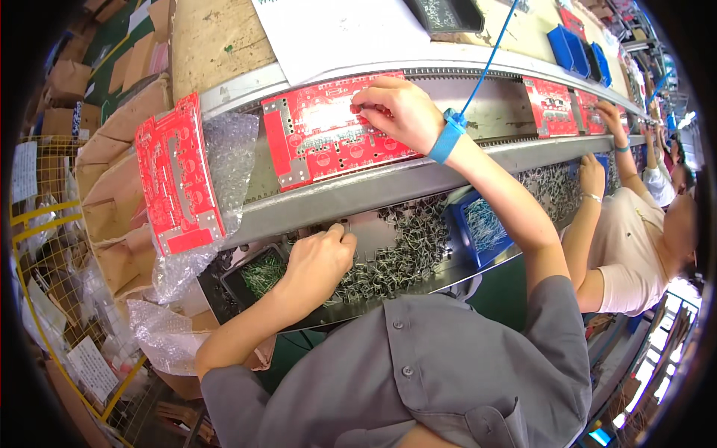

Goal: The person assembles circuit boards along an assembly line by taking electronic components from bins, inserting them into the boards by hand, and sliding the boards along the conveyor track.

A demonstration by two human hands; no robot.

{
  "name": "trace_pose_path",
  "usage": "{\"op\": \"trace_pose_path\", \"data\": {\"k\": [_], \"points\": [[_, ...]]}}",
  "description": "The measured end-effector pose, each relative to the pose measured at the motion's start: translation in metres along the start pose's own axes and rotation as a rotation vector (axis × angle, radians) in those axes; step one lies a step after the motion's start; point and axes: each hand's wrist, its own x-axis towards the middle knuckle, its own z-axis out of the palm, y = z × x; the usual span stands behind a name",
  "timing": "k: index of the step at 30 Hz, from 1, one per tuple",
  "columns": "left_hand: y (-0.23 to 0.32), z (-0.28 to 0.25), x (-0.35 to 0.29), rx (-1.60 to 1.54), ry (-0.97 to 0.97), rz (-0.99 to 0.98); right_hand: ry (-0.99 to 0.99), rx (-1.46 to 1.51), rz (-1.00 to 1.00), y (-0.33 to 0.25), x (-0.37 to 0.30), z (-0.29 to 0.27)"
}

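Note:
A red circuit board [328,142] lies on the conveyor rails in front of me. Over its right half my right hand [399,112], with a blue wrist strap [448,138], has thumb and fingertips pinched close to the board's surface. Whatever the pinch holds is too small to name. My left hand [321,261] is curled, its fingertips together at the upper edge of a metal tray of loose black components with wire leads [407,250]. What those fingers hold, if anything, is hidden.
Another red board [179,175] rests on bubble wrap [231,157] at left. A black bin of green parts [263,275] and a blue bin of blue-leaded parts [485,224] flank the tray. More red boards [553,108] sit farther right, near a co-worker's hands [592,177].

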Motion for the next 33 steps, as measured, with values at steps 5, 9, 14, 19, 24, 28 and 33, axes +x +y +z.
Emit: {"op": "trace_pose_path", "data": {"k": [5,9,14,19,24,28,33], "points": [[0.005,-0.010,0.001,-0.133,0.043,-0.005,-0.006,0.015,-0.009,0.002,0.000,0.000],[0.004,-0.020,0.004,-0.256,0.159,0.006,0.004,0.016,-0.001,-0.001,0.000,0.001],[-0.005,-0.040,0.011,-0.418,0.237,-0.055,0.050,-0.032,-0.029,0.000,-0.002,0.005],[-0.026,-0.052,0.018,-0.778,0.296,-0.287,0.110,-0.100,-0.087,-0.001,-0.003,0.010],[-0.045,-0.063,0.030,-0.880,0.331,-0.350,0.073,-0.162,-0.034,-0.043,-0.013,0.000],[-0.053,-0.070,0.052,-0.684,0.421,-0.355,-0.283,-0.102,-0.229,-0.097,-0.050,0.001],[-0.064,-0.063,0.090,-0.324,0.498,-0.193,-0.328,-0.301,-0.120,-0.117,-0.085,0.051]]}}
